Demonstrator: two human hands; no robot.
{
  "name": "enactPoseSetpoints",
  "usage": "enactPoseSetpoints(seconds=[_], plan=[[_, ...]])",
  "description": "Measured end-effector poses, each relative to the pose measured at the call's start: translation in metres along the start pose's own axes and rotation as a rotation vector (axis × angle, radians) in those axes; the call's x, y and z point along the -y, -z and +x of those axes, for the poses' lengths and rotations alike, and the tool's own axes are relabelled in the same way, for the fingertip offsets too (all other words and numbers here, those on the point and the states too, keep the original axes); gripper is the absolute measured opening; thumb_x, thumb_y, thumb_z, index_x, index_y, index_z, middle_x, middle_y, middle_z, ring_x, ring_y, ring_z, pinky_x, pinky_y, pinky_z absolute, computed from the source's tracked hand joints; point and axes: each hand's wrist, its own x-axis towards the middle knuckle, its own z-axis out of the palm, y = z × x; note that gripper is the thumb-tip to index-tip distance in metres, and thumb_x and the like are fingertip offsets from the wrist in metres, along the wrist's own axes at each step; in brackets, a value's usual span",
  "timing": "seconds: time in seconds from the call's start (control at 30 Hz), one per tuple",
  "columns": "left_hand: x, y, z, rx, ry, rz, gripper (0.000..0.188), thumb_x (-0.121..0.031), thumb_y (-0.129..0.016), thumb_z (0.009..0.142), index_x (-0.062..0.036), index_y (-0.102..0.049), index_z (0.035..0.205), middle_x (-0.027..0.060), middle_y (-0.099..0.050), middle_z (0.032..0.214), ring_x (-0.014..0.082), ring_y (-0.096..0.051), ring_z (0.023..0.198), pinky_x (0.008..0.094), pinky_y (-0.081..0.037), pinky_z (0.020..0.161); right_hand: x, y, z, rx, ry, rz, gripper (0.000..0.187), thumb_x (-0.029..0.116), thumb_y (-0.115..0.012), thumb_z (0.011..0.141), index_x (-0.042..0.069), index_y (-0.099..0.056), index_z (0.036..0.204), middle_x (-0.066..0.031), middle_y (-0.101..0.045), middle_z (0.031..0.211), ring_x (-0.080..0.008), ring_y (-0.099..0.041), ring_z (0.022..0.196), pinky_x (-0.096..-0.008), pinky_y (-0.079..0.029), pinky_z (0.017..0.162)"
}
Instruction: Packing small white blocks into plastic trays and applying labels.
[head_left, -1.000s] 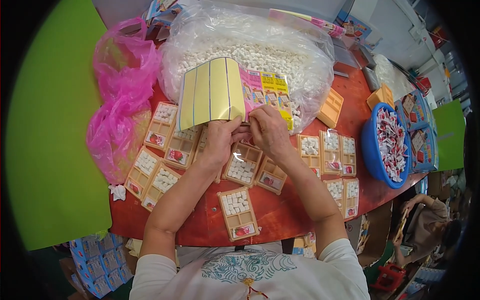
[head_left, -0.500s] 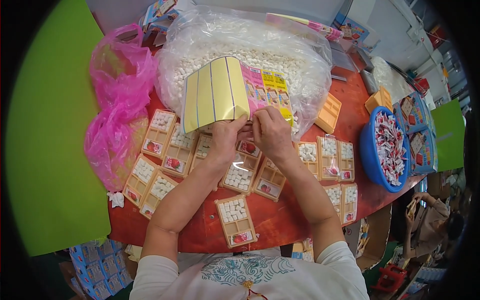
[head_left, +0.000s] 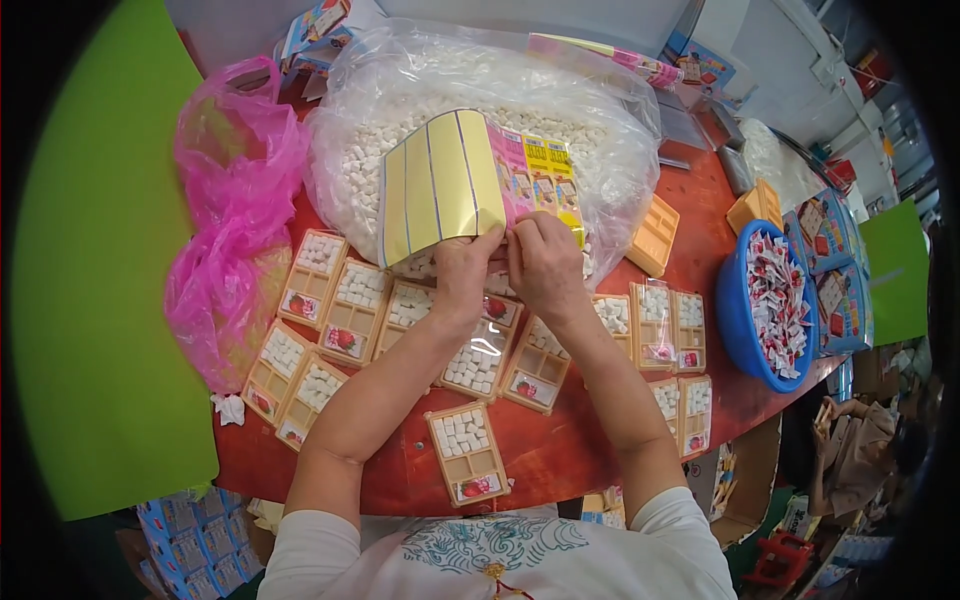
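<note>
My left hand (head_left: 468, 272) and my right hand (head_left: 541, 262) meet at the lower edge of a yellow sticker sheet (head_left: 440, 185), whose backing curls up while the pink and yellow printed stickers (head_left: 540, 175) show on its right part. Both hands pinch the sheet at the same spot. Under the hands lie several tan plastic trays (head_left: 352, 313) with compartments holding small white pieces. One tray (head_left: 478, 355) right below my wrists has a clear film over it. Another tray (head_left: 465, 453) lies alone near the table's front edge.
A large clear bag of white pieces (head_left: 480, 100) fills the back of the red table (head_left: 560, 455). A pink plastic bag (head_left: 232, 200) lies at the left. A blue bowl of small wrapped packets (head_left: 765, 310) stands at the right, with empty tan trays (head_left: 655, 235) behind it.
The sticker sheet has tilted and its right printed part now shows more. Both hands have stayed together at its lower edge, shifting slightly.
</note>
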Motion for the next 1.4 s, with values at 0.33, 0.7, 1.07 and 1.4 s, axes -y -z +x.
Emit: enactPoseSetpoints(seconds=[0.33, 0.7, 1.07, 1.4], plan=[[-0.006, 0.002, 0.012, 0.060, 0.064, -0.013, 0.022, -0.014, -0.058, 0.094, 0.0023, -0.063, 0.108, 0.0136, -0.071, 0.093, 0.0204, -0.071, 0.075, 0.0267, -0.059, 0.065, -0.039, -0.006, -0.007, -0.044, -0.487, 0.583, 0.005, 0.003, -0.061, 0.086, 0.000, -0.058, 0.086, -0.0153, -0.057, 0.080, -0.0344, -0.059, 0.072, -0.0386, -0.048, 0.065], [0.006, -0.007, 0.011, -0.010, 0.016, 0.053, 0.015, -0.014, -0.062, 0.091, -0.0005, -0.067, 0.097, 0.0089, -0.070, 0.086, 0.0154, -0.068, 0.069, 0.0252, -0.056, 0.063, -0.012, -0.001, -0.005, 0.000, -0.129, 0.089, 0.013, 0.000, -0.066, 0.079, 0.002, -0.060, 0.090, -0.0125, -0.060, 0.090, -0.0321, -0.060, 0.083, -0.0404, -0.049, 0.073], [0.017, -0.010, 0.018, -0.014, -0.074, 0.041, 0.015, -0.016, -0.063, 0.091, -0.0030, -0.069, 0.095, 0.0053, -0.069, 0.082, 0.0124, -0.066, 0.067, 0.0232, -0.052, 0.060, -0.011, -0.006, -0.006, 0.008, -0.085, -0.009, 0.011, 0.000, -0.064, 0.079, 0.002, -0.057, 0.087, -0.0145, -0.058, 0.087, -0.0327, -0.058, 0.079, -0.0407, -0.048, 0.070], [0.006, 0.011, 0.055, -0.007, -0.025, 0.314, 0.023, -0.019, -0.062, 0.091, 0.0026, -0.068, 0.093, 0.0101, -0.069, 0.073, 0.0157, -0.067, 0.058, 0.0234, -0.050, 0.050, -0.098, 0.044, -0.024, -0.136, -0.773, 0.760, 0.010, 0.005, -0.060, 0.087, -0.003, -0.066, 0.089, -0.0065, -0.068, 0.086, -0.0130, -0.065, 0.078, -0.0251, -0.052, 0.073]])
